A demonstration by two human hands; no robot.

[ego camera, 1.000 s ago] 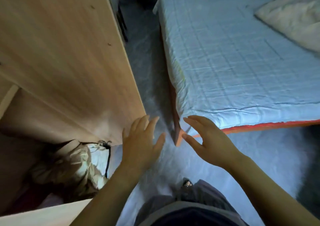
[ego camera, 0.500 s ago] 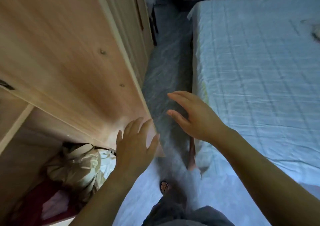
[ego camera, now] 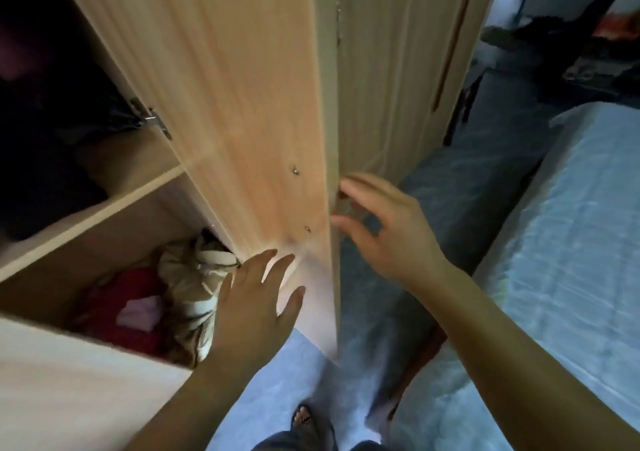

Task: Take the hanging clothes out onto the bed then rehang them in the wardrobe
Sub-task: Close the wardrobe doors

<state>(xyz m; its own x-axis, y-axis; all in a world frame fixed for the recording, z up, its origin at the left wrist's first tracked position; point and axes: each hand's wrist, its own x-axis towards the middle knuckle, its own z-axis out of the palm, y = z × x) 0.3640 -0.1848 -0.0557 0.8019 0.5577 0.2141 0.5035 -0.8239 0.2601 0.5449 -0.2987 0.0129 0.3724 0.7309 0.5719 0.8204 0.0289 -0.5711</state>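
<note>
Grey-blue floor (ego camera: 277, 391) runs up the middle of the frame between a pale wooden wardrobe (ego camera: 104, 204) on the left and a bed (ego camera: 588, 242) with a light blue checked sheet on the right.

One wardrobe door (ego camera: 249, 104) stands open. Its long axis runs from the top centre of the frame down to the bottom centre, with the inner face towards the camera and the free edge on the right. Two small screws show on the door's lower part, and a metal hinge (ego camera: 150, 118) joins it to the frame at upper left. Behind it, a shut door (ego camera: 398, 69) carries a long thin handle (ego camera: 453, 45).

Dark clothes (ego camera: 69, 104) sit in the upper left compartment, above the shelf. It is too dim there to tell which way they hang. In the compartment below lie a beige striped bundle (ego camera: 197, 291), a red cloth (ego camera: 131, 284) and a small pink piece (ego camera: 140, 312).

Left grip (ego camera: 256, 301) is spread flat, fingers straight and apart, over the door's lower inner face, holding nothing. Right grip (ego camera: 384, 229) is at the door's free edge, fingers loosely bent and apart. Blur hides whether the fingertips touch the wood.

At bottom centre, a sandalled foot (ego camera: 304, 419) stands on the floor.
</note>
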